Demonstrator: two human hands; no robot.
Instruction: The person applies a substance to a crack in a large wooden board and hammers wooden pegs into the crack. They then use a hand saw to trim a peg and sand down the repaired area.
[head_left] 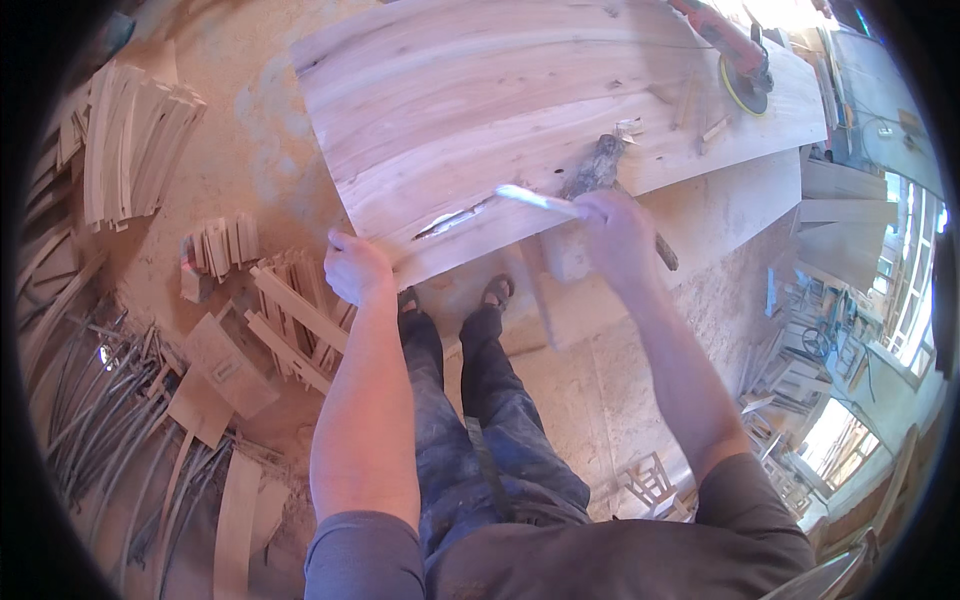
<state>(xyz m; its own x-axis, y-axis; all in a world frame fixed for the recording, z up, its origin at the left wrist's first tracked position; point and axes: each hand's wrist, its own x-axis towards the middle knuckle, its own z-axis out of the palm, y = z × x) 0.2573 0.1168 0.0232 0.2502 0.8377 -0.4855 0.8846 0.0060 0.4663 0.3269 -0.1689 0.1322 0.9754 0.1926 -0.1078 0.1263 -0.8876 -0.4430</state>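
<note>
A wide, pale wooden panel (pixel 430 130) lies before me, with a long ragged gap (pixel 452 218) near its front edge. My left hand (pixel 360 270) is closed on the panel's near left corner. To the right, my right hand (pixel 612 228) grips a narrow, bright, blade-like tool (pixel 535 198); glare hides its exact kind. Its tip points left, over the panel near the right end of the gap. Just beyond my right hand rests a hammer (pixel 598 168) with a dark, worn head, its handle partly hidden behind my wrist.
A red power sander (pixel 735 50) with a yellow-edged disc sits at the panel's far right. Wood scraps (pixel 715 128) lie close to it. Stacked wooden slats (pixel 135 145) and boards (pixel 225 370) stand on the dusty floor to the left. Chair frames (pixel 650 485) are at the lower right.
</note>
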